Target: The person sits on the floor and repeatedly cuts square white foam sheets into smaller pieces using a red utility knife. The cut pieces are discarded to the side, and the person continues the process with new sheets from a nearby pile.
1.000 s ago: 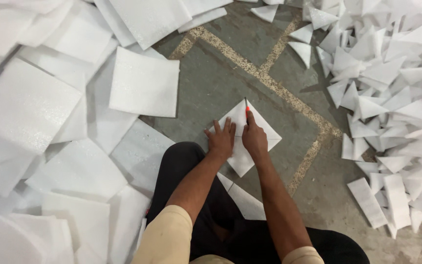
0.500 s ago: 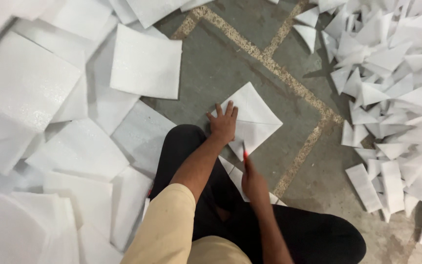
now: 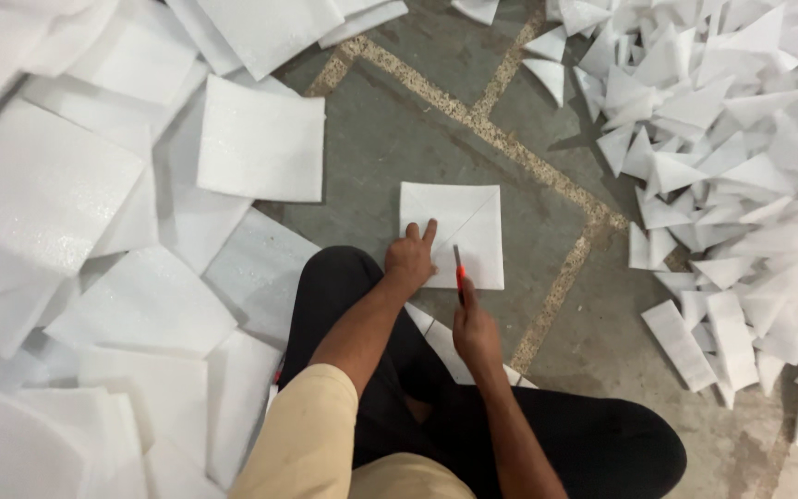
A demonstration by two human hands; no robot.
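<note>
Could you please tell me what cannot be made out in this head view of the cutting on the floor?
- Blade tip of the cutter: too thin to tell whether it touches the foam square.
- Square's near left corner: covered by the left hand.
- Cutter's handle: hidden inside the right hand.
- Foam strip by the knee: partly behind the right forearm.
- Sheet stack: cut off by the left edge.

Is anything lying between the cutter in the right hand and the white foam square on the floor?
Nothing visible. The right hand holds the red-handled cutter with its blade already over the near edge of the white square foam sheet. The left hand presses the sheet's near left corner, beside the blade, not across it.
</note>
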